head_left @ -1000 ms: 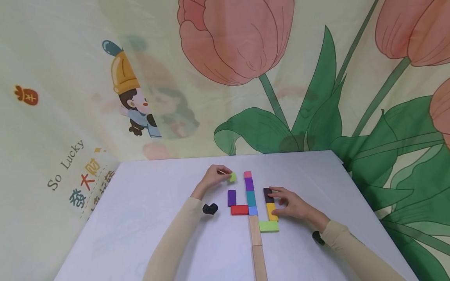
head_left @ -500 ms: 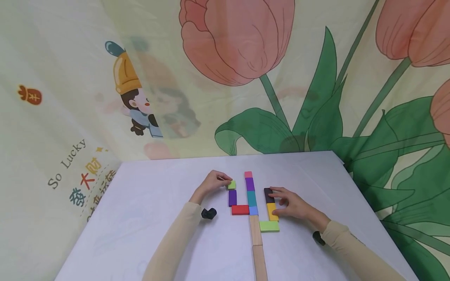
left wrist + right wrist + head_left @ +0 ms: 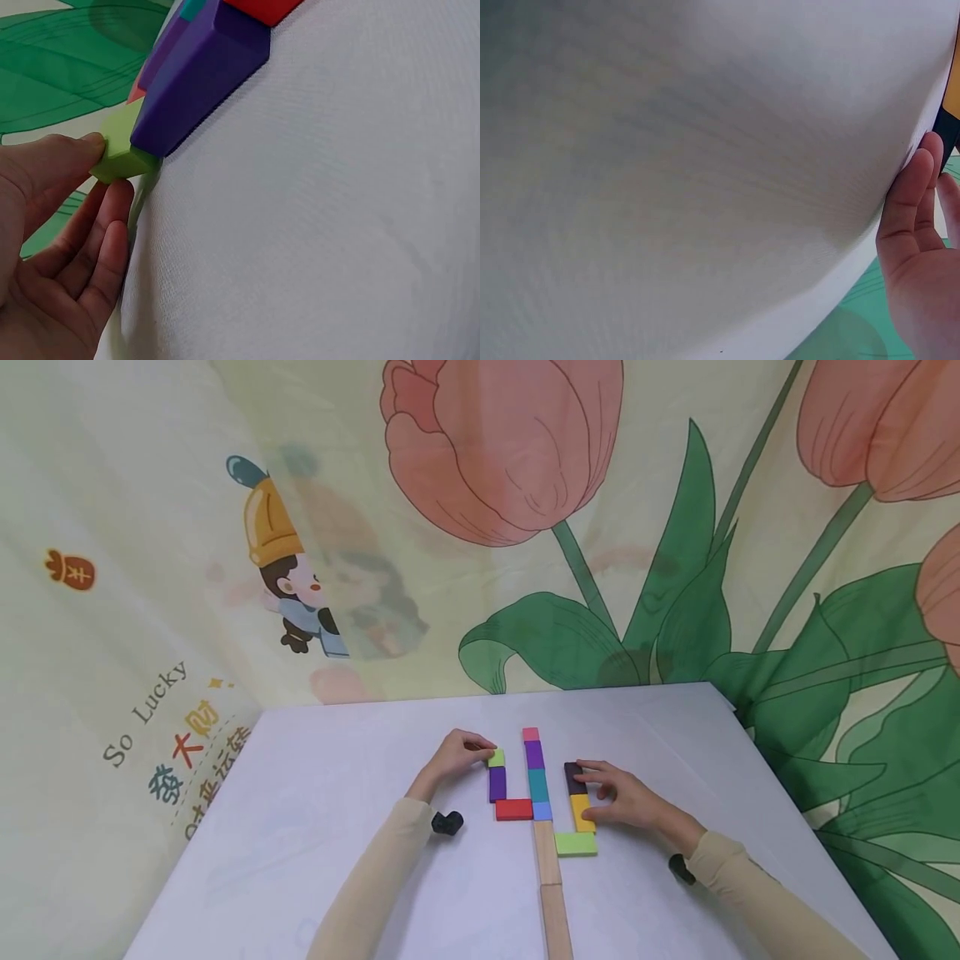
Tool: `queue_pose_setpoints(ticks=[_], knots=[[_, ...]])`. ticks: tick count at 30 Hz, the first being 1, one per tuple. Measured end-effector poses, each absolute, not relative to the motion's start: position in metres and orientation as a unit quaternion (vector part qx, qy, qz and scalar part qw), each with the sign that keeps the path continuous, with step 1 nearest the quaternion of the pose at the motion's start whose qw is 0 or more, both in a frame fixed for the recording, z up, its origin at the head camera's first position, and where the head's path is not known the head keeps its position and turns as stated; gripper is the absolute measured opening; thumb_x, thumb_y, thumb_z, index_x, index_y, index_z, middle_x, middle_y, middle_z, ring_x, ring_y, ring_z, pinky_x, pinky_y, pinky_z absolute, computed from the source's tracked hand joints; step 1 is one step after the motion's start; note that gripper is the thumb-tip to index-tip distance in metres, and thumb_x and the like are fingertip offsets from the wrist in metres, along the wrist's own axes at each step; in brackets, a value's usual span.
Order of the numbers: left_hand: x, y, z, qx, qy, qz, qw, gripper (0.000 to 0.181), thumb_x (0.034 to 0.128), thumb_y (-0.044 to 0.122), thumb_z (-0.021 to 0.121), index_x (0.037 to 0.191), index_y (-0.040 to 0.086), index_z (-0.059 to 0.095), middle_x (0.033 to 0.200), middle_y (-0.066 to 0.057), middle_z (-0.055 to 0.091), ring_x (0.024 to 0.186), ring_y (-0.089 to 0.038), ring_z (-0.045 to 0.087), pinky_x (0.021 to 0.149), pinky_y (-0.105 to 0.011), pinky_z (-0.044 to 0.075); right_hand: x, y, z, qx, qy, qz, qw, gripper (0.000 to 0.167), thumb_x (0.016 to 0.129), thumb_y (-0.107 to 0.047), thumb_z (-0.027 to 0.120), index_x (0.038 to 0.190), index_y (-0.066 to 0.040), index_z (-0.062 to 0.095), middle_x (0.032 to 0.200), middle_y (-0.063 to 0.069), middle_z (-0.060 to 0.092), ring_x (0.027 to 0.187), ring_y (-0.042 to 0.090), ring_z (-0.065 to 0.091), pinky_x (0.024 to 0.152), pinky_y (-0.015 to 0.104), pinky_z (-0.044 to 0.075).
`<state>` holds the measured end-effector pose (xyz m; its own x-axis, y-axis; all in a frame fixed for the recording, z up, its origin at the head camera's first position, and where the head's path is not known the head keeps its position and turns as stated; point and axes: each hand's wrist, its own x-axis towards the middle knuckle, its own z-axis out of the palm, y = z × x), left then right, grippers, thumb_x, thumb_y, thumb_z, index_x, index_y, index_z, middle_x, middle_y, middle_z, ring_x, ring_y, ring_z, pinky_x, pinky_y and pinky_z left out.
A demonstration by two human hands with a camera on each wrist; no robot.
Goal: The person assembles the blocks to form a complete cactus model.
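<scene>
At the far end of a short left column, my left hand pinches a small light green block between thumb and fingers. That block sits against the end of a dark purple block, with a red block below it. My right hand rests against the right column, its fingers at the black block and its thumb by the yellow block. In the right wrist view its fingers lie fairly straight beside the black block. Part of the black block is hidden by fingers.
Between the hands runs a centre column of pink, purple, teal and blue blocks, continuing into plain wooden blocks. A longer light green block lies crosswise below the yellow one. A white cloth covers the table.
My left hand has brought the small light green block nearer to me, down to the end of the dark purple block. My right hand has stayed in place.
</scene>
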<state>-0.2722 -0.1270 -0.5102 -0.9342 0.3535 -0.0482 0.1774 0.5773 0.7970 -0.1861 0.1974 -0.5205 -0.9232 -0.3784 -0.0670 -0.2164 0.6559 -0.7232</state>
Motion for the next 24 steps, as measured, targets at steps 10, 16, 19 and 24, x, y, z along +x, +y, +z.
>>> queue_pose_setpoints(ticks=[10, 16, 19, 24], knots=[[-0.2709, -0.1243, -0.5119, 0.153, 0.885, 0.428, 0.100, 0.017, 0.0898, 0.017, 0.068, 0.104, 0.010, 0.076, 0.104, -0.007, 0.074, 0.094, -0.013, 0.065, 0.084, -0.026, 0.053, -0.1867, 0.1983, -0.5235, -0.162, 0.904, -0.383, 0.105, 0.062, 0.074, -0.031, 0.083, 0.129, -0.012, 0.063, 0.151, 0.014, 0.041, 0.091, 0.015, 0.051, 0.069, 0.016, 0.049], [-0.2695, -0.1222, -0.5123, 0.154, 0.892, 0.414, 0.099, 0.017, 0.0898, 0.017, 0.068, 0.103, 0.011, 0.077, 0.103, -0.006, 0.073, 0.094, -0.014, 0.063, 0.085, -0.028, 0.052, -0.1861, 0.1981, -0.5233, -0.163, 0.905, -0.380, 0.103, 0.062, 0.075, -0.030, 0.083, 0.130, -0.012, 0.062, 0.151, 0.014, 0.041, 0.090, 0.014, 0.052, 0.071, 0.016, 0.049], [-0.2694, -0.1215, -0.5129, 0.153, 0.893, 0.411, 0.096, 0.016, 0.0898, 0.017, 0.068, 0.102, 0.012, 0.077, 0.102, -0.005, 0.073, 0.093, -0.013, 0.063, 0.084, -0.028, 0.052, -0.1861, 0.1980, -0.5225, -0.161, 0.906, -0.379, 0.102, 0.061, 0.075, -0.030, 0.083, 0.130, -0.012, 0.063, 0.152, 0.013, 0.041, 0.090, 0.014, 0.052, 0.071, 0.016, 0.049], [-0.2704, -0.1211, -0.5127, 0.163, 0.895, 0.406, 0.093, 0.016, 0.0893, 0.016, 0.068, 0.101, 0.012, 0.077, 0.100, -0.004, 0.074, 0.091, -0.012, 0.062, 0.083, -0.027, 0.051, -0.1866, 0.1985, -0.5217, -0.166, 0.905, -0.378, 0.102, 0.061, 0.075, -0.029, 0.083, 0.130, -0.011, 0.062, 0.152, 0.014, 0.041, 0.090, 0.015, 0.052, 0.071, 0.016, 0.049]])
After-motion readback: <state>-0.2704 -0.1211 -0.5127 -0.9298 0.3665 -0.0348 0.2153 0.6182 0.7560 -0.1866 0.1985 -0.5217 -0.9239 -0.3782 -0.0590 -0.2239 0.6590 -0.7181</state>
